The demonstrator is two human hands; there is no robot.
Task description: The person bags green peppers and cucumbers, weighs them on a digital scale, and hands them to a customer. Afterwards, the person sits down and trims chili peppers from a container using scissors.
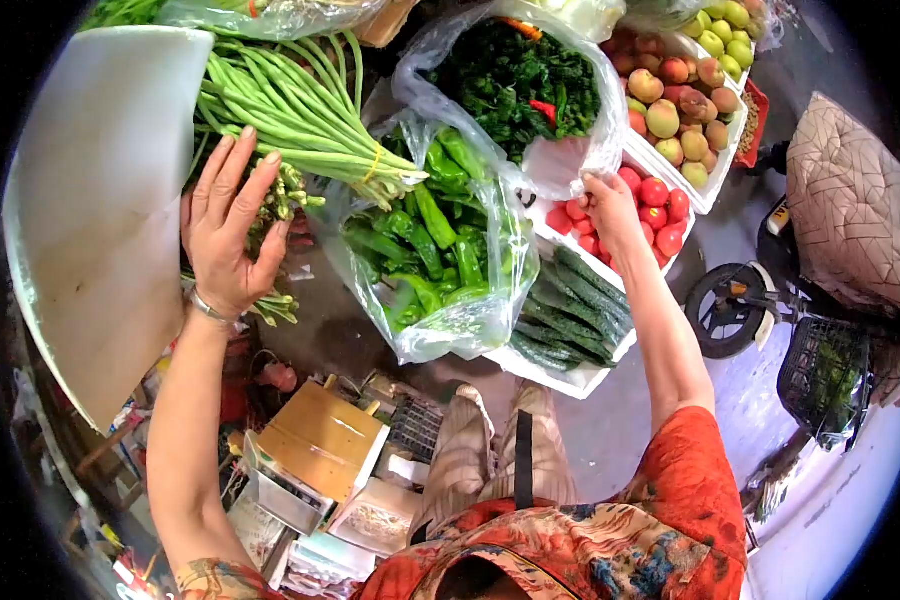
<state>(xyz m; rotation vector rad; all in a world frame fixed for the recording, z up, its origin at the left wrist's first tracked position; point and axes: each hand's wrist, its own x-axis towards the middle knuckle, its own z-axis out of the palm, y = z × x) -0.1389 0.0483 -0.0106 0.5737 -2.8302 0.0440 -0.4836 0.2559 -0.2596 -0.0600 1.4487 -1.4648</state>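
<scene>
Fingers spread, my left hand [230, 225] is by the long green beans [290, 110] and a bunch of thin green stalks [285, 195], partly over them. Pinched together, the fingers of my right hand [607, 205] hold the rim of a clear plastic bag [560, 165] full of dark green peppers [510, 85] with a few red and orange ones. Below that hand lie red tomatoes [654, 217] in a white box. A second clear bag [410, 335] of long green peppers [435, 240] stands between my hands. Cucumbers [575, 310] fill a white box nearer my legs.
A white panel [110, 200] stands at the left. Peaches [675, 105] and green fruit [725, 35] sit in boxes at the top right. A wheeled vehicle with a black basket [825, 380] is at the right. Below are a cardboard piece [320, 440] and several small boxes.
</scene>
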